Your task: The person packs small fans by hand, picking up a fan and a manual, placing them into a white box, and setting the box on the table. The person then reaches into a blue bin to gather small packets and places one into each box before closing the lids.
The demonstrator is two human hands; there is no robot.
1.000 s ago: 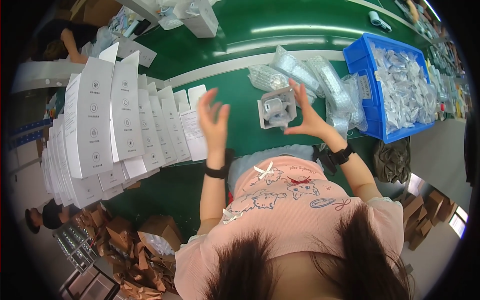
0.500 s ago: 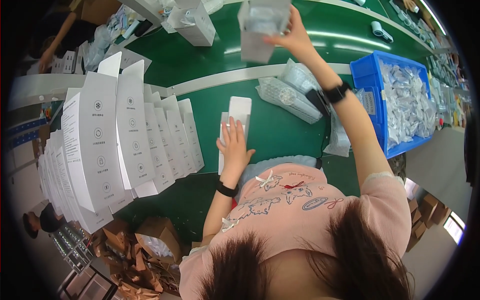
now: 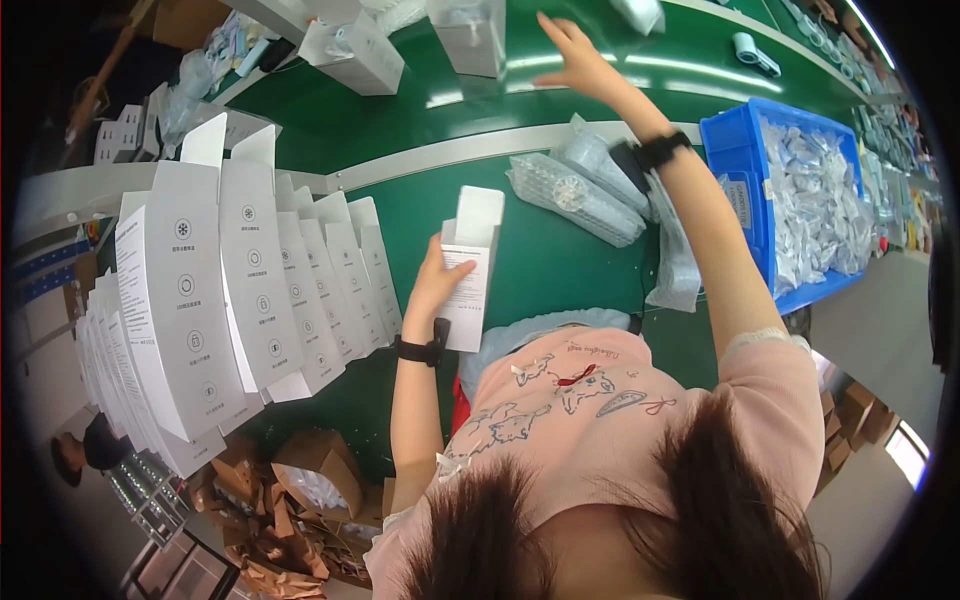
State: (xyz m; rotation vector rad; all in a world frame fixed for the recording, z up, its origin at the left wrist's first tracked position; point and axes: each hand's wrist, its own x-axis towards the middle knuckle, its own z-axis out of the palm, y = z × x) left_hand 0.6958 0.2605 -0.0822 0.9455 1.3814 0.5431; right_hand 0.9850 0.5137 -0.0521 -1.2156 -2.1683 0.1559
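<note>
My left hand [image 3: 432, 285] grips a slim white carton [image 3: 470, 315] at the table's front edge, the thumb across its printed face and the fingers along its left side. The carton's top flap stands up. Over the green belt [image 3: 560, 90], my right hand [image 3: 580, 68] is open and holds nothing, its fingers spread. Just left of it stands an open-topped white box [image 3: 480, 45] with something in clear wrap inside. Another such box [image 3: 365, 62] stands further left. Several bubble-wrapped packages [image 3: 580, 200] lie below my right forearm.
Many upright white cartons [image 3: 190, 290] stand in a row on the left. On the right, a blue bin [image 3: 738, 165] holds small clear packets. A pale rail [image 3: 440, 155] divides table and belt. A white device [image 3: 755, 55] lies on the belt. Cardboard boxes [image 3: 320, 470] sit lower left.
My right hand has let go of the white box, which now stands on the belt further left. My left hand has moved from lying flat over the slim carton to gripping its left side.
</note>
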